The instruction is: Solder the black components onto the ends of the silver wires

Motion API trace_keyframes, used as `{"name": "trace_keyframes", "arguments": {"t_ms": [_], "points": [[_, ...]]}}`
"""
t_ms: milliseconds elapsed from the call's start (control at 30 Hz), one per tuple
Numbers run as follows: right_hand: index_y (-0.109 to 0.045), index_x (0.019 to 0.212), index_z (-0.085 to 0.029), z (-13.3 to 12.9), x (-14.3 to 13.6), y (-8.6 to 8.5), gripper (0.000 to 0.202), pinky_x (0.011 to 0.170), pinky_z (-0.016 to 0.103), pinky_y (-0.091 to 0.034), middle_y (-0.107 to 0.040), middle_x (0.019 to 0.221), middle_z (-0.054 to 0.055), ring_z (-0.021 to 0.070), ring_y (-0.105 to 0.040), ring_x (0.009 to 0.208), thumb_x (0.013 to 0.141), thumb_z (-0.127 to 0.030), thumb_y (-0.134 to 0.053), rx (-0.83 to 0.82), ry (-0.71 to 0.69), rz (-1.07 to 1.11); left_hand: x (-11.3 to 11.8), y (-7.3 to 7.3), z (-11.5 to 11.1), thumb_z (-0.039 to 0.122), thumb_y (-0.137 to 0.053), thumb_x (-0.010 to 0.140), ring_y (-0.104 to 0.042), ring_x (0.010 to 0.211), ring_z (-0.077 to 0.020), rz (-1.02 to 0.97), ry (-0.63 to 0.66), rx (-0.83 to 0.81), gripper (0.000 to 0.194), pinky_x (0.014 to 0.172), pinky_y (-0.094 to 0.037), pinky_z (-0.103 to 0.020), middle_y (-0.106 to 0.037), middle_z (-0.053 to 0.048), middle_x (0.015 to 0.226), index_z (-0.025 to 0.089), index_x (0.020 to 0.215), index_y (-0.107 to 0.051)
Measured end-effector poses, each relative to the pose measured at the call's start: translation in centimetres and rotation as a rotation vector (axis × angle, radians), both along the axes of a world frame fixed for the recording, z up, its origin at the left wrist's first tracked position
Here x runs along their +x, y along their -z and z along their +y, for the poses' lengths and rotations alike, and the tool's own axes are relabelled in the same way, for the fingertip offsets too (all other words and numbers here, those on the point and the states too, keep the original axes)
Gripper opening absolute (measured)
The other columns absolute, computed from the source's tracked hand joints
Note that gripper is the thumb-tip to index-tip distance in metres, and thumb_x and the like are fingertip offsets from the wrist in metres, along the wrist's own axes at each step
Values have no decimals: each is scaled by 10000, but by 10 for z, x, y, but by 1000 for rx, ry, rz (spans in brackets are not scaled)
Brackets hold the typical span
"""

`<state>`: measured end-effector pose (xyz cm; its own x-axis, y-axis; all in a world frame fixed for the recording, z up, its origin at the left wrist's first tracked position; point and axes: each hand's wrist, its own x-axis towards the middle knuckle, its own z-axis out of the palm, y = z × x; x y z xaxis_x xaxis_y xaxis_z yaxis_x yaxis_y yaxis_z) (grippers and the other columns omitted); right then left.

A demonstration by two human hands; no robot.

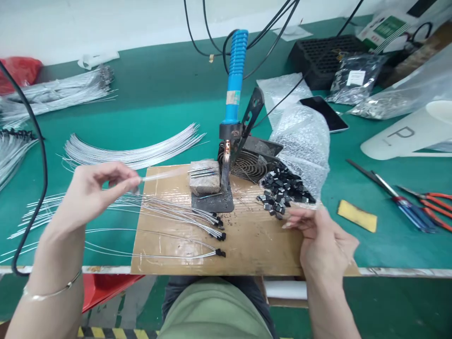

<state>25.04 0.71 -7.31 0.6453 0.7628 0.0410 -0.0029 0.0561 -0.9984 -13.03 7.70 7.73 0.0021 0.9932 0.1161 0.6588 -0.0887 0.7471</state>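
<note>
My left hand [100, 190] is closed in a pinch on a thin white wire [162, 175], whose blurred free end points right toward the soldering stand. My right hand [323, 240] is beside the near edge of a pile of small black connectors [280, 190]. Its fingers are curled together, and I cannot see what is between them. Below the left hand lie white wires with black connectors [219, 235] at their right ends. A blue-handled soldering iron [236, 75] stands upright in its holder, tip down beside a worn pale block [205, 178].
A brown board [247, 254] covers the front of the green table. Bundled white wires [130, 153] lie behind my left hand. Toward the right are bubble wrap [302, 141], a yellow sponge [357, 215], tweezers [381, 181], orange-handled pliers [436, 207] and a white jug [406, 132]. A black cable [38, 132] hangs at left.
</note>
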Motion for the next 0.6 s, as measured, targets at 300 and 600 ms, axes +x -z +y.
{"name": "trace_keyframes", "arguments": {"t_ms": [300,600], "points": [[-827,839,-197,-51,-68,-37,204,465,267,-519,-746,771,54,152,-627,561,899,-382,-767,40,-782,155,22,27,-62,220,-771,852,-573,564,-157,-165,328,-396,153,536,-449,-252,-702,-24,620,258,705,-791],[-737,710,-194,-52,-76,-40,214,384,212,-379,-637,653,-26,71,-491,431,843,-314,-855,-17,-660,200,27,34,-71,229,-781,849,-528,538,-148,-221,285,-411,146,513,-431,-251,-689,-13,633,281,714,-800]]}}
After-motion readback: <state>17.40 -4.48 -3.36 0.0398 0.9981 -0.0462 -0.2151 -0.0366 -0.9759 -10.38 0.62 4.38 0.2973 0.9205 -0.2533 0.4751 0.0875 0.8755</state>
